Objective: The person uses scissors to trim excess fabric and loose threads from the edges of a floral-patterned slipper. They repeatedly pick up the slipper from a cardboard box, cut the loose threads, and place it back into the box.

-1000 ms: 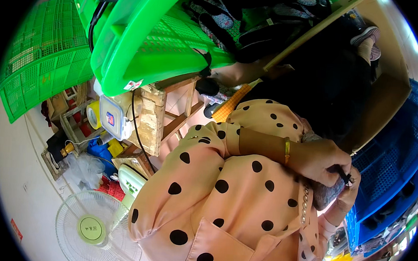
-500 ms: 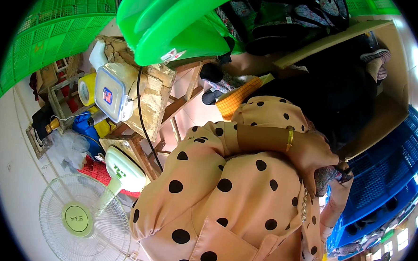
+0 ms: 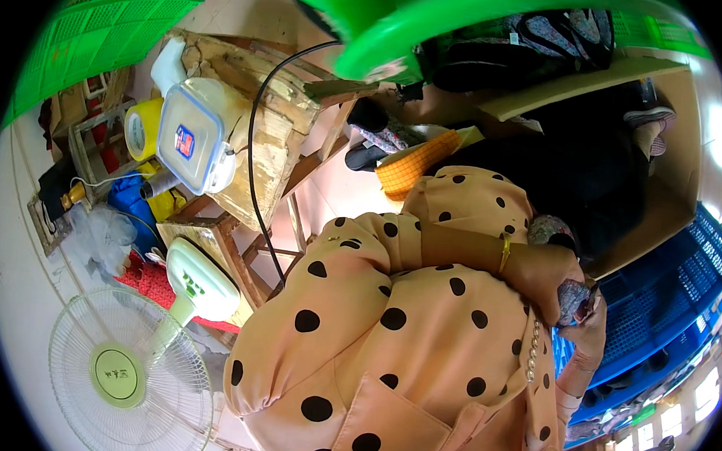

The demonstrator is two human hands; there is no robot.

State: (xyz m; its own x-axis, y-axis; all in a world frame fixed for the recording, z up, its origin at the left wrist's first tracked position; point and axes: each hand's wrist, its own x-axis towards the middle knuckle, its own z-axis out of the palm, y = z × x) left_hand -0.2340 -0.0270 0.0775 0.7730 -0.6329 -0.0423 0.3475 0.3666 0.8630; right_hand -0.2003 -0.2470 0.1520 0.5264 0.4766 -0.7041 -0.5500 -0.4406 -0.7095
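My left hand, below a gold bracelet, reaches across to the right. Its fingers are closed on a small grey floral fabric piece with a dark edge; the kind is not clear. Against the same piece, from the right, is my right hand, its fingers bent and partly hidden. Just above my left wrist, a second floral piece lies against the black cloth over my lap.
Blue plastic crates stand at the right, beside a cardboard box. Green plastic hangs overhead. At left are a fan, a wooden stool, a lidded plastic container and a black cable. An orange checked object lies ahead.
Both hands stay together at the right while the floral piece between them has turned and shows more. The second floral piece has come into sight above my left wrist. My view has shifted slightly.
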